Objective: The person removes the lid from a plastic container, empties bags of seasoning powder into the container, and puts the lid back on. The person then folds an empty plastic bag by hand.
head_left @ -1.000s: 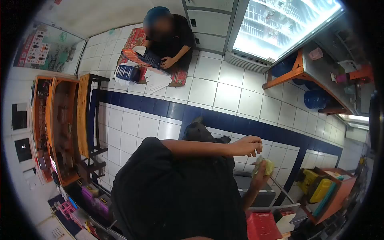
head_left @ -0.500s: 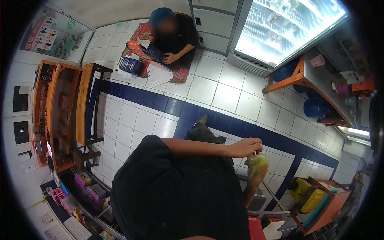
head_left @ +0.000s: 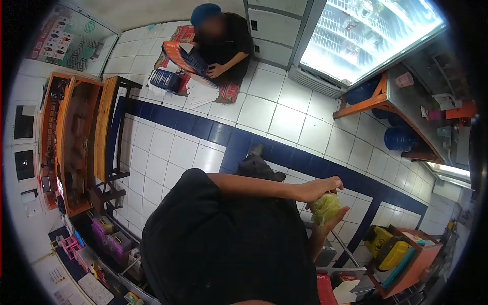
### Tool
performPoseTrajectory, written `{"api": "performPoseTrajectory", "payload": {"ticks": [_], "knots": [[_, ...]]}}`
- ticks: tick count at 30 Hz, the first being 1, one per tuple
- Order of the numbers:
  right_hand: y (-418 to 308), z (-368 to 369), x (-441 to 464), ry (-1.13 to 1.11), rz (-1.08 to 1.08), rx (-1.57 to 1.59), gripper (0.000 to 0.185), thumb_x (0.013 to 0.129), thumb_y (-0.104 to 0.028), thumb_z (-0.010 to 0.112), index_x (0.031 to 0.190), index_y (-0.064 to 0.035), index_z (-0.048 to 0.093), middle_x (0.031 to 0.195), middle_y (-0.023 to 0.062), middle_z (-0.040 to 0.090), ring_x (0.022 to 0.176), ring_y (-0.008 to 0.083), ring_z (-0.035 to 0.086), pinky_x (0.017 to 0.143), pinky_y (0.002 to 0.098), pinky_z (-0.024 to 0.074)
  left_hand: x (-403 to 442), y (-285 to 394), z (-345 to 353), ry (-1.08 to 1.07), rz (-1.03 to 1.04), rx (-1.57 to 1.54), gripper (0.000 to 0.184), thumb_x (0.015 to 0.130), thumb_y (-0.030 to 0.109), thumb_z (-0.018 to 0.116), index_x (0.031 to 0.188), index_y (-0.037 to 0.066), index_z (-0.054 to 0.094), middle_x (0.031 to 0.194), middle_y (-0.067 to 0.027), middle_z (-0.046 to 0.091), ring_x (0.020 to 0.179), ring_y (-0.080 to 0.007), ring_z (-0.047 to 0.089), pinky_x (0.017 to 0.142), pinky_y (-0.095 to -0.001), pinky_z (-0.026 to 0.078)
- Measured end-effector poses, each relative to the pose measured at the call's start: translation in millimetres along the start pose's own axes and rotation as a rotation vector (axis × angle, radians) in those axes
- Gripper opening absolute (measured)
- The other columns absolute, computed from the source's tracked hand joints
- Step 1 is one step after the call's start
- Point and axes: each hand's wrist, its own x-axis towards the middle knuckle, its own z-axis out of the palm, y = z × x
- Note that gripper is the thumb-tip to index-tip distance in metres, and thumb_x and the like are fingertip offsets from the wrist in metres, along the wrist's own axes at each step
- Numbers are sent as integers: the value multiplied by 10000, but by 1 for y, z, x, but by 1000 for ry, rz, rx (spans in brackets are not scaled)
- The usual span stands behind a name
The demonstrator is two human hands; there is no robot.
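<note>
A yellow-green bundle [head_left: 326, 207], apparently in crumpled clear plastic, is between my two hands at the right of my body. My left hand [head_left: 321, 190] reaches across from the left and grips the bundle's top, its fingers bent over the upper edge. From below, my right hand [head_left: 331, 222] cups the bundle, with one digit sticking out to the right. The bundle hides part of that palm and most of its fingers. What is inside the plastic cannot be made out.
A person [head_left: 223, 51] sits on the tiled floor with orange and blue packaging [head_left: 185, 60]. A lit display fridge [head_left: 368, 38] and a wooden-legged table [head_left: 406, 109] stand at the right. Near my right side are a yellow bin [head_left: 380, 242] and a metal rail [head_left: 349, 250]. A wooden bench [head_left: 105, 129] is left.
My left hand has gone from pinching the bundle's top to lying over it with longer fingers. My right hand has turned, bringing a digit out to the right. The seated person's packaging has tilted.
</note>
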Motion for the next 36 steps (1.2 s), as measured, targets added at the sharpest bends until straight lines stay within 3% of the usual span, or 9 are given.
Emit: {"api": "performPoseTrajectory", "payload": {"ticks": [1, 7, 13, 16, 36], "knots": [[-3, 7, -1, 62, 1, 19, 886, 944, -750, 227, 1326, 18, 447, 1041, 118, 607, 807, 205, 618, 670, 320, 496, 0, 1, 1, -1, -10, -24, 611, 1035, 581, 193, 1259, 66, 432, 1049, -143, 579, 932, -193, 543, 838, -327, 465], [6, -11, 10, -186, -20, -52, 787, 990, -675, 232, 1314, 7, 454, 1127, 107, 582, 950, 202, 618, 786, 311, 505, -6, 14, 2, 3, -14, -37, 589, 1043, 558, 191, 1246, 63, 437, 1038, -130, 572, 919, -191, 539, 868, -330, 450], [0, 11, 4, -65, -50, -26, 760, 1000, -651, 252, 1343, 0, 441, 1211, 110, 555, 1070, 208, 584, 885, 337, 481, -5, 20, 0, 12, 55, 27, 558, 1050, 524, 211, 1229, 52, 449, 1022, -127, 573, 928, -186, 528, 873, -330, 437], [1, 8, 6, -122, -68, -59, 750, 1004, -641, 265, 1352, 0, 439, 1242, 113, 543, 1108, 215, 568, 929, 344, 461, -2, 14, -2, 16, 72, 33, 559, 1051, 519, 207, 1224, 47, 452, 1020, -127, 575, 928, -189, 526, 875, -329, 432], [1, 25, 16, -95, -68, -75, 680, 1016, -611, 292, 1288, -18, 486, 1150, 89, 573, 1031, 193, 592, 872, 327, 480, -3, 29, -18, 44, 92, 120, 582, 1043, 527, 189, 1231, 55, 473, 1047, -146, 588, 914, -218, 548, 865, -363, 452]]}}
